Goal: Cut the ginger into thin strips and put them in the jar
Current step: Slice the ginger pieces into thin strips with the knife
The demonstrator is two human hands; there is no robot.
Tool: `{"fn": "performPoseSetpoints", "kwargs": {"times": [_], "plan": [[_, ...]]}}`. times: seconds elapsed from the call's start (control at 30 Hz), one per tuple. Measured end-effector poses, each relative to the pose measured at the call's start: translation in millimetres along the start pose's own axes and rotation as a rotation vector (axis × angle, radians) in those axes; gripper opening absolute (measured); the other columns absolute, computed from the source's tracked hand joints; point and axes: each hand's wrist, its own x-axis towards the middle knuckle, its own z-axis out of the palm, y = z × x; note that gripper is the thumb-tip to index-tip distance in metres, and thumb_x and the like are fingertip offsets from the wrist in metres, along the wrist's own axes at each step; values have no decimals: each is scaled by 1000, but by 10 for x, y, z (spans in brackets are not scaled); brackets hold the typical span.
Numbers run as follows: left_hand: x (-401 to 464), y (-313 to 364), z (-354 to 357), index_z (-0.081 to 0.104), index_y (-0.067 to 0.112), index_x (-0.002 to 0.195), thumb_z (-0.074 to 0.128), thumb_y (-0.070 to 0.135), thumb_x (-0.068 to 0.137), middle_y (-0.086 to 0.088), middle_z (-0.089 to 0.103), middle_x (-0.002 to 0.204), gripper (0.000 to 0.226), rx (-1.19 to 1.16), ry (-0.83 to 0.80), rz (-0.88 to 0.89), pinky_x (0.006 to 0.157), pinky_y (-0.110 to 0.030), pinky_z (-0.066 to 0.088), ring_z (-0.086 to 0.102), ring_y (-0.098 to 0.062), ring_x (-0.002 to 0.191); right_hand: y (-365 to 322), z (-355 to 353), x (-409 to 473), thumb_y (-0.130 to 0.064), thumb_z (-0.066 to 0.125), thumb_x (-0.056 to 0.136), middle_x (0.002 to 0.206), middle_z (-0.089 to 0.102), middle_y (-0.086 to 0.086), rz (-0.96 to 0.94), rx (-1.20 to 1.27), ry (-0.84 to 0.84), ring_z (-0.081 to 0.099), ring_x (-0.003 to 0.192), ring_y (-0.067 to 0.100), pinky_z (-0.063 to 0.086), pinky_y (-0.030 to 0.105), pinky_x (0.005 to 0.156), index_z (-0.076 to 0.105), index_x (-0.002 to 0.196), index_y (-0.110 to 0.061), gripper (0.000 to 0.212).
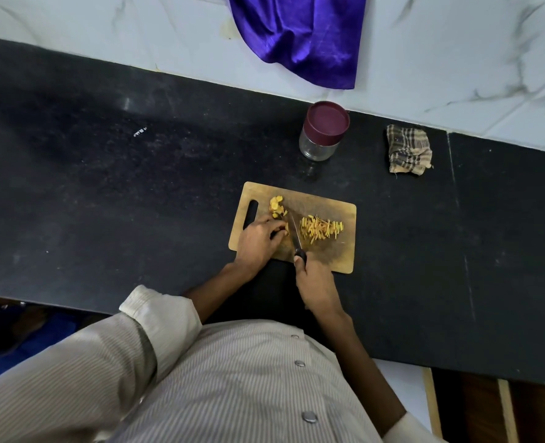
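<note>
the tabletop (136, 187) is a black speckled stone slab running across the middle of the frame, with a seam at the right. behind it, along the top of the frame, is a white marble-patterned wall surface (456, 59). a purple cloth (303, 36) hangs down over that surface at top centre.

a wooden cutting board (331, 260) lies flat on the tabletop just right of centre, its handle slot at the left end. a pile of thin ginger strips (320, 230) rests on the right half of the board. a few ginger slices (276, 204) lie at the board's upper left.

the left hand (258, 241) rests on the left part of the board, its grip curled over a ginger piece (283, 232) at the fingertips. the right hand (315, 282) has its grip closed round the dark handle of a knife (295, 233); the blade points toward the top of the frame, between the held piece and the strips.

the jar (323, 132) stands upright above the board, near the wall edge, apart from the board, with its maroon lid on. a checked rag (408, 151) lies crumpled to the right of the jar.

a striped shirt (232, 394) fills the lower frame.
</note>
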Motion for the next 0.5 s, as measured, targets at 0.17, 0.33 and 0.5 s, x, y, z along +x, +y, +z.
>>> {"fn": "performPoseSetpoints", "kwargs": {"times": [0.17,0.33,0.5], "plan": [[-9,10,-4,72,9,105,67,15,87,-6,67,102,20,-17,12,8,74,-36,54,63,-21,86,-43,39,25,-34,36,106,101,66,17,4,-32,-33,68,90,39,56,57,77,51,118,-9,32],[-11,23,-11,72,7,105,67,13,87,-8,68,105,20,-28,21,4,76,-36,54,64,-23,89,-85,18,20,-32,35,107,104,65,16,1,-57,-51,67,92,35,56,50,79,51,121,-7,32],[-7,9,-9,72,7,105,66,13,87,-9,67,104,20,-27,10,9,77,-37,53,64,-23,90,-100,-7,37,-31,35,107,108,63,18,9,-65,-59,63,99,35,54,51,84,53,120,-4,35]]}}
